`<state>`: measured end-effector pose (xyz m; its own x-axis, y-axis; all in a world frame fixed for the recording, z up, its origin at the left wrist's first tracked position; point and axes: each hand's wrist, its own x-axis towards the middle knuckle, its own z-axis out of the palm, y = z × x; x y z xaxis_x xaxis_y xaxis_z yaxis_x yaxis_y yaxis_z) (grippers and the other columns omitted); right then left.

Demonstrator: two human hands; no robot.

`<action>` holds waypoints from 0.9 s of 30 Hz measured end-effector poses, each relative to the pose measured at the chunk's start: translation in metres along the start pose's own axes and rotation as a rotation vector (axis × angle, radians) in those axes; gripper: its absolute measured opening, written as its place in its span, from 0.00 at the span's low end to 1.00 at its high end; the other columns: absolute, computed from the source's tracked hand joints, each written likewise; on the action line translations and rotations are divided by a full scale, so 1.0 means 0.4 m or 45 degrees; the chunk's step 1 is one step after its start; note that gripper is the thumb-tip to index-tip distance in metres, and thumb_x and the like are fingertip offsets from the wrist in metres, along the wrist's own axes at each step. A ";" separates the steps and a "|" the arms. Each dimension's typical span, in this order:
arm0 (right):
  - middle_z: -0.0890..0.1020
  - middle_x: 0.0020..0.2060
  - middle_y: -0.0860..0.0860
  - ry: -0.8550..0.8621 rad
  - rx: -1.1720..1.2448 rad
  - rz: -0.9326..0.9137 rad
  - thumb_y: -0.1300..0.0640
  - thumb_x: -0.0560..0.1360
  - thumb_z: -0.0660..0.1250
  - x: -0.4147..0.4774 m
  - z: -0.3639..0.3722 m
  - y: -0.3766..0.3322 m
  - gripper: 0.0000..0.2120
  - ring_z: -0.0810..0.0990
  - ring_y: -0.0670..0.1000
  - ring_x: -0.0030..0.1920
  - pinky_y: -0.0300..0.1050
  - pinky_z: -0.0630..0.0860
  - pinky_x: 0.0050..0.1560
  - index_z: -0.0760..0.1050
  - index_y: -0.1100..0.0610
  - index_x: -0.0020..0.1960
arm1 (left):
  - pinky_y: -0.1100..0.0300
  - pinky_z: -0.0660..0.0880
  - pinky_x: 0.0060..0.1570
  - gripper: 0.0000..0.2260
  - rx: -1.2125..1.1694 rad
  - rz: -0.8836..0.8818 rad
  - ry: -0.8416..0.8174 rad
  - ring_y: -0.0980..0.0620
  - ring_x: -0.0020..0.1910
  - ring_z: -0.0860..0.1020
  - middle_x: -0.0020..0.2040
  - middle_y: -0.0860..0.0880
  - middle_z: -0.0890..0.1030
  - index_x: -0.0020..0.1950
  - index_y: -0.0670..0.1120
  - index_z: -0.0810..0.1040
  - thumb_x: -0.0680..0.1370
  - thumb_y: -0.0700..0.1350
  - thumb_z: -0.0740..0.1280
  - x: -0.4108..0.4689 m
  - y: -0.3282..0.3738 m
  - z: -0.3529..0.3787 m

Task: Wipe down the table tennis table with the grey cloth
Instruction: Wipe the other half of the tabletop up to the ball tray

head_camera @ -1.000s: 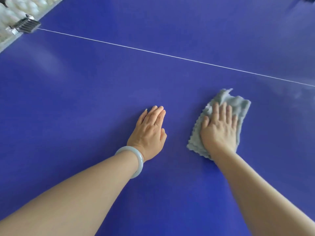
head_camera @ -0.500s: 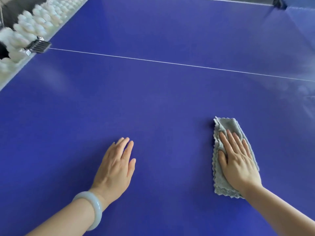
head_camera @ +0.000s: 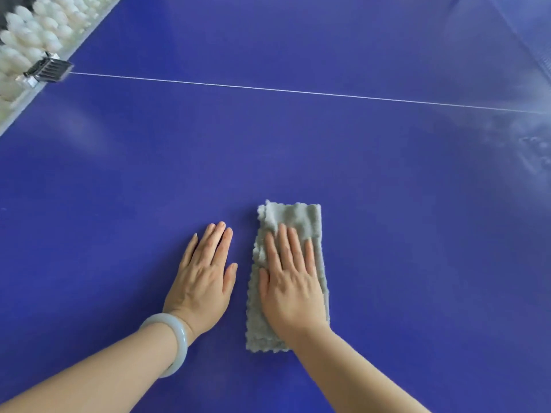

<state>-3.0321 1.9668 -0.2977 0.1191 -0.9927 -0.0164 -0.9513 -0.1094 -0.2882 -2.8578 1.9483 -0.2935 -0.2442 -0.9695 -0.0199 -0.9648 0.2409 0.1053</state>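
Observation:
The blue table tennis table (head_camera: 387, 234) fills the view. A folded grey cloth (head_camera: 293, 217) lies flat on it near the middle. My right hand (head_camera: 290, 278) presses down on the cloth with straight fingers, covering most of its middle. My left hand (head_camera: 205, 275) rests flat on the bare table just left of the cloth, fingers straight, with a pale bangle on the wrist.
A thin white line (head_camera: 298, 92) crosses the table beyond my hands. At the far left edge sits a metal net clamp (head_camera: 44, 71), with rows of white objects (head_camera: 35, 28) beyond the table's edge. Pale glare marks the table at the right.
My right hand has slid the cloth leftwards across the table until it lies close beside my left hand. Both hands stay flat.

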 end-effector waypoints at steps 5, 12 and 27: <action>0.59 0.79 0.48 0.018 -0.144 -0.148 0.46 0.82 0.50 -0.114 -0.093 0.314 0.27 0.52 0.48 0.80 0.51 0.50 0.79 0.57 0.50 0.80 | 0.45 0.55 0.77 0.29 -0.041 0.012 0.023 0.46 0.79 0.56 0.80 0.44 0.58 0.79 0.39 0.59 0.82 0.53 0.46 0.001 -0.001 0.009; 0.43 0.81 0.51 0.129 -0.093 0.737 0.47 0.82 0.43 -0.073 -0.081 0.245 0.29 0.38 0.50 0.80 0.51 0.34 0.77 0.42 0.53 0.81 | 0.46 0.54 0.78 0.28 -0.081 0.001 0.053 0.45 0.79 0.57 0.79 0.43 0.60 0.79 0.39 0.60 0.81 0.51 0.50 0.000 0.001 0.015; 0.53 0.80 0.47 0.097 -0.107 0.507 0.46 0.82 0.47 -0.391 -0.134 0.431 0.27 0.48 0.46 0.80 0.45 0.42 0.79 0.54 0.49 0.81 | 0.44 0.61 0.75 0.20 -0.161 0.272 0.063 0.41 0.74 0.66 0.73 0.40 0.69 0.72 0.38 0.71 0.83 0.45 0.56 -0.205 0.040 -0.018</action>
<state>-3.2299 2.1005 -0.2934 -0.2810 -0.9589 -0.0390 -0.9392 0.2832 -0.1942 -2.8526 2.0312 -0.2830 -0.4332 -0.8990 0.0647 -0.8712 0.4360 0.2257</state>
